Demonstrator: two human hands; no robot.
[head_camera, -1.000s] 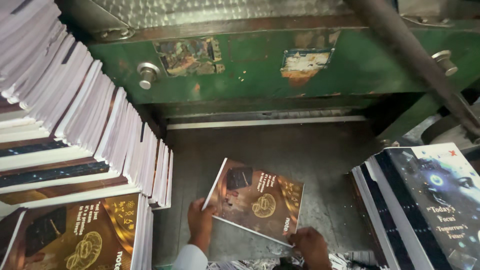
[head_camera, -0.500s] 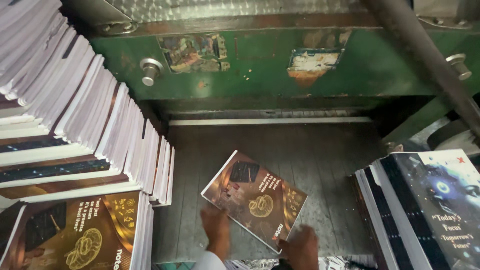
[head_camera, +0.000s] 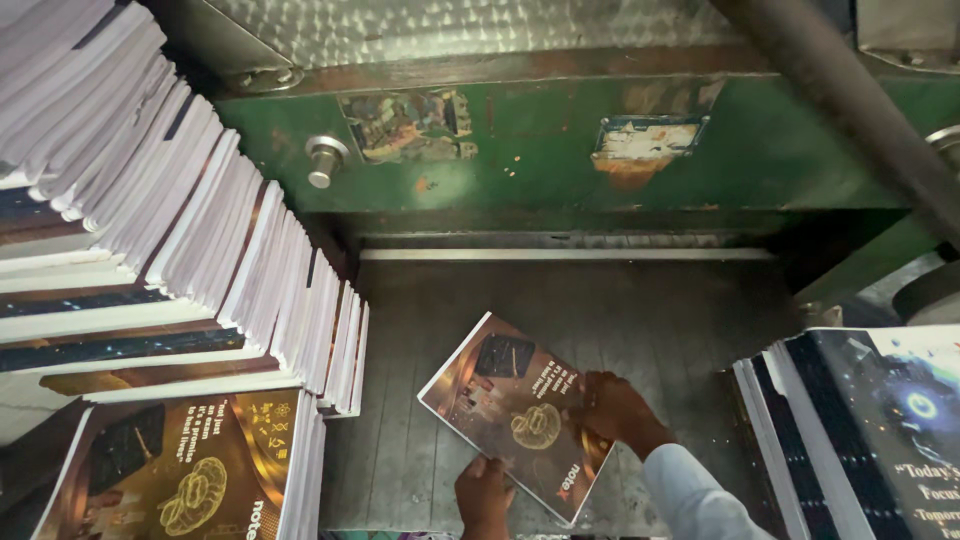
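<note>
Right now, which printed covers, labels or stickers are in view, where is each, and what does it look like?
Notebook under both hands: flat on the grey machine bed, brown-gold cover.
Matching notebook stack: lower left, same brown-gold cover.
Dark blue notebook stack: lower right, glowing ring design.
Left label: on the green machine front, torn, multicoloured.
Right label: same panel, rectangular, pale, peeling, orange stain.
Left hand holds the notebook's near edge; right hand presses its cover.

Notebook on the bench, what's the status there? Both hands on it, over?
Left hand grips the brown notebook at its near edge. Right hand rests flat on its cover. Notebook lies askew on the grey bench; notebook stacks flank it, none touching.
</note>
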